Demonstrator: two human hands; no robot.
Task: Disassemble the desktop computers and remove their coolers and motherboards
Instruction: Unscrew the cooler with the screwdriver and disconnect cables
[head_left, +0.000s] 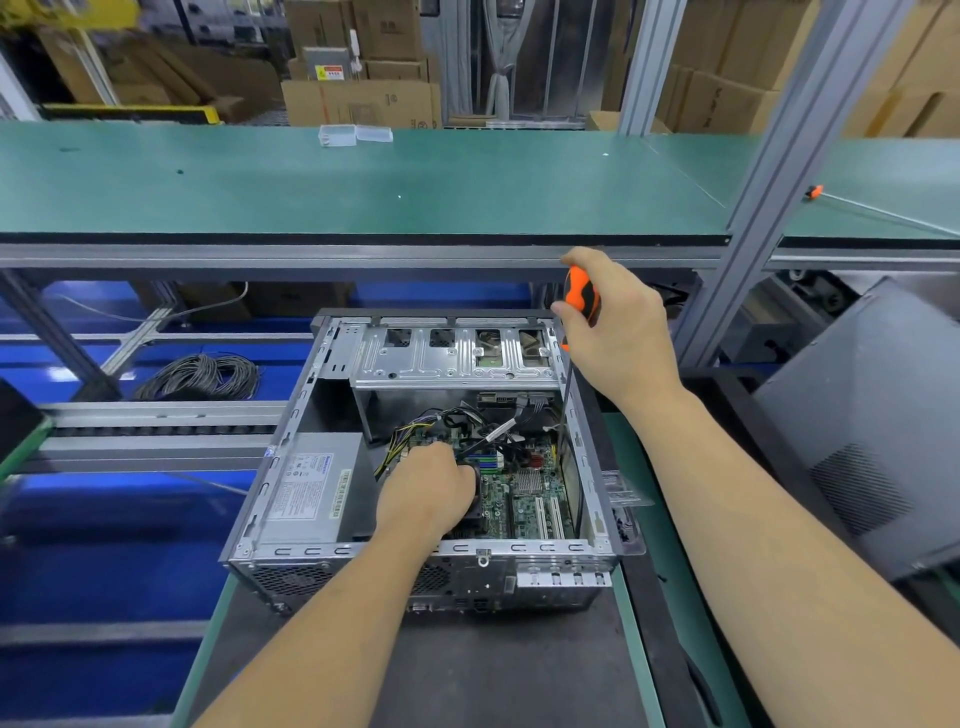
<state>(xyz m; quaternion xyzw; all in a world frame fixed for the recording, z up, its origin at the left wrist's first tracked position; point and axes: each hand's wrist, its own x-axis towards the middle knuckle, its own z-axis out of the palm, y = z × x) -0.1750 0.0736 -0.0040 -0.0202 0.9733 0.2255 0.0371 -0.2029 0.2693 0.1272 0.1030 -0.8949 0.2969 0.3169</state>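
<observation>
An open desktop computer case (423, 564) of perforated grey sheet metal lies on its side on a dark mat (467, 670). Inside it, the left hand (423, 491) curls its fingers around the black cooler (475, 480), mostly hidden beneath the palm, over the green motherboard (524, 493) with its white slots. A boxy silver power supply (306, 491) sits at the left wall, and tangled black and yellow cables (452, 421) lie behind the hand. The right hand (618, 325) grips the orange-and-black handle of a screwdriver (581, 299), its thin shaft pointing down along the case's right wall. Beyond, a smooth green workbench (363, 182) carries two clear plastic boxes (353, 135).
</observation>
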